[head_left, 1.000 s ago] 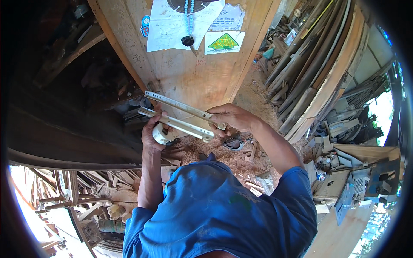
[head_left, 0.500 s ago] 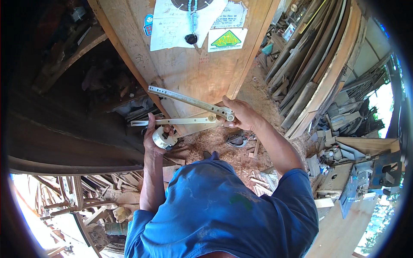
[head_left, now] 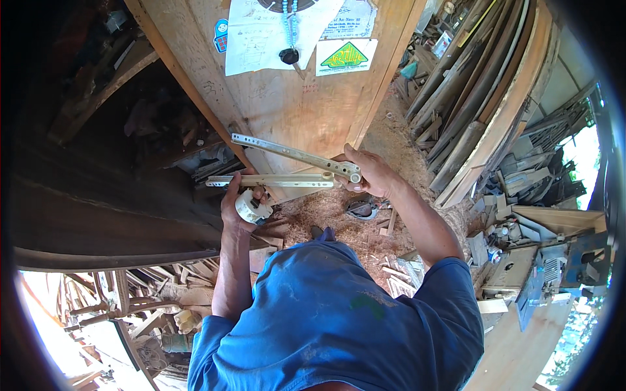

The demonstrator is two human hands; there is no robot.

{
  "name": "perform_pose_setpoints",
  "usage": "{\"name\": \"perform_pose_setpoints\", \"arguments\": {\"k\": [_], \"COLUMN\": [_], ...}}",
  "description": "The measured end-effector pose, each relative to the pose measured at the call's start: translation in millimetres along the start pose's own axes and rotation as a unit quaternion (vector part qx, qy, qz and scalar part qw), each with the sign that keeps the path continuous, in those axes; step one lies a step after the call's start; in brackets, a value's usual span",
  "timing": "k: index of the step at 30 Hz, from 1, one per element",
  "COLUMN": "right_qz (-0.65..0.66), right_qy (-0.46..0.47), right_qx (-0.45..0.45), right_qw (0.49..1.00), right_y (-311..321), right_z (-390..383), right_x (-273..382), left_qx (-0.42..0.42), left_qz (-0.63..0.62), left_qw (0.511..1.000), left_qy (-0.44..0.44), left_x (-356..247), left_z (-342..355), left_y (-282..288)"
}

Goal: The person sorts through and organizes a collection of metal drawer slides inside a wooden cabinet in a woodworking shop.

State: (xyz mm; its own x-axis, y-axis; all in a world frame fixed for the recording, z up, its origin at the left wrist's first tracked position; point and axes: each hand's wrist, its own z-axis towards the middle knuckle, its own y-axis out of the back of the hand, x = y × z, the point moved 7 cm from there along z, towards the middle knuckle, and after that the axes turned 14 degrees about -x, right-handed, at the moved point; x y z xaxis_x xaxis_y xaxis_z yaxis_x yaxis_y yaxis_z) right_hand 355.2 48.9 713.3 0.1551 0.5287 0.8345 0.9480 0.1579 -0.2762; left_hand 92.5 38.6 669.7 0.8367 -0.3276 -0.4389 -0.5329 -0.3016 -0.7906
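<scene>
My left hand [head_left: 233, 205] is closed around one cream-coloured drawer slide [head_left: 280, 180], which lies nearly level with a roller at its right end. In the same hand, below the slide, is a rounded white case [head_left: 249, 207] with a dark gap, possibly a tape measure. My right hand [head_left: 370, 172] grips the roller end of a second drawer slide [head_left: 293, 154], pale metal with holes, slanting up to the left. The right ends of the two slides sit close together; I cannot tell whether they touch.
Ahead stands a wooden panel [head_left: 287, 107] with papers, stickers and a hanging string of blue beads [head_left: 289, 32]. Long boards [head_left: 482, 98] lean at the right. Sawdust and offcuts cover the floor [head_left: 313, 218], where a dark tool [head_left: 360, 208] lies. A dark curved surface [head_left: 111, 221] fills the left.
The left slide has turned slightly, now showing more of its channel and holes at the left end. Both hands and slides have shifted a little to the right in view.
</scene>
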Motion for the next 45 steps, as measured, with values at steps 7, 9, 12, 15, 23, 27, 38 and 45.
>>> {"name": "perform_pose_setpoints", "arguments": {"k": [7,9,12,15,23,27,38,45], "right_qz": [0.022,-0.067,-0.225,-0.421,-0.525,-0.547,-0.372,-0.571], "right_qy": [0.015,0.069,0.114,0.405,0.365,0.295,0.306,0.614], "right_qx": [0.018,0.038,-0.041,-0.090,-0.058,-0.050,-0.148,-0.169], "right_qw": [0.999,0.995,0.967,0.807,0.767,0.782,0.864,0.518], "right_y": [1,-4,-2,-6,-14,-17,3,-40], "right_z": [7,7,4,0,-11,-11,-3,-78], "right_x": [0,5,12,29,93,119,100,105], "left_qx": [-0.033,-0.082,-0.128,-0.183,0.033,0.217,0.245,0.217], "left_qz": [0.074,0.071,0.118,0.215,0.559,0.622,0.619,0.756], "left_qw": [0.997,0.994,0.983,0.949,0.810,0.747,0.745,0.618], "left_qy": [-0.007,-0.013,-0.062,-0.139,-0.176,-0.090,-0.042,-0.004], "left_x": [4,6,2,-12,19,72,99,95], "left_z": [1,0,-2,-11,-14,-13,-4,6], "left_y": [-4,-3,-2,-2,-95,-110,-120,-133]}}
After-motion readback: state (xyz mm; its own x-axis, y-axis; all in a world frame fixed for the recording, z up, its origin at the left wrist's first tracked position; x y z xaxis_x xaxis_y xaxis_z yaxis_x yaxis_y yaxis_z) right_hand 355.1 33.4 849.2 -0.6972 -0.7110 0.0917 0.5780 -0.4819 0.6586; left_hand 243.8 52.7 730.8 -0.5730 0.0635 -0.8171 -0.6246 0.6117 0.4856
